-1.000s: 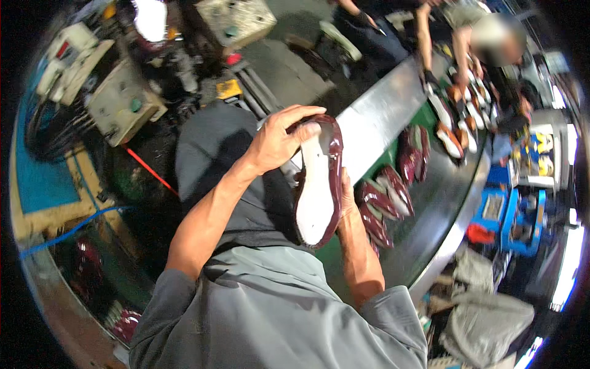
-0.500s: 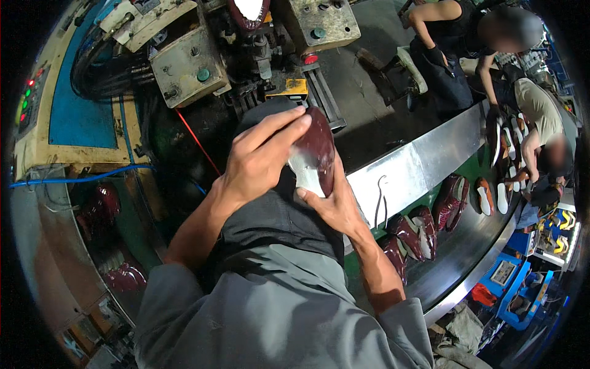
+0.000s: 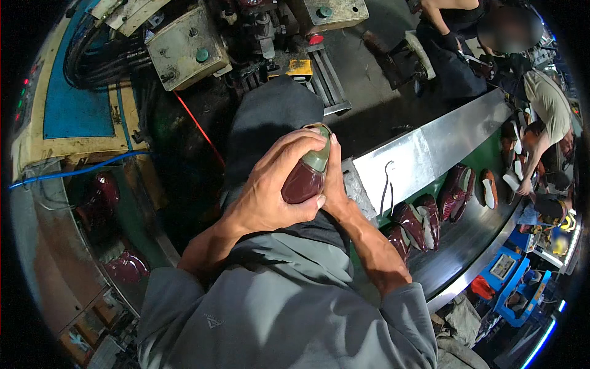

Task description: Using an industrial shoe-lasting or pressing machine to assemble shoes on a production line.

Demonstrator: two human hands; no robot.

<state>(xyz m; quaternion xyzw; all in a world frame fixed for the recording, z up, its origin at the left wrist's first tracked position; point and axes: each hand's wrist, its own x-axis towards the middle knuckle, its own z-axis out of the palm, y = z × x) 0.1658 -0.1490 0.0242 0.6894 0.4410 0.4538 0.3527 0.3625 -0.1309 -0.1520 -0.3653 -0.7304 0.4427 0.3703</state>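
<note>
What we can't make out

Our left hand [image 3: 267, 190] covers most of the maroon shoe [image 3: 305, 177]; our right hand [image 3: 335, 184] sits largely behind it. The far workers [image 3: 544, 111] are small, one face blurred.

Both forearms come up from the lower edge, bare below grey sleeves, and meet in front of the chest. The left hand [image 3: 270, 190] lies uppermost, fingers curled over and clamped shut, thumb pressing from below. The right hand [image 3: 335, 178] sits just behind it, touching, palm inward and fingers upright.
</note>
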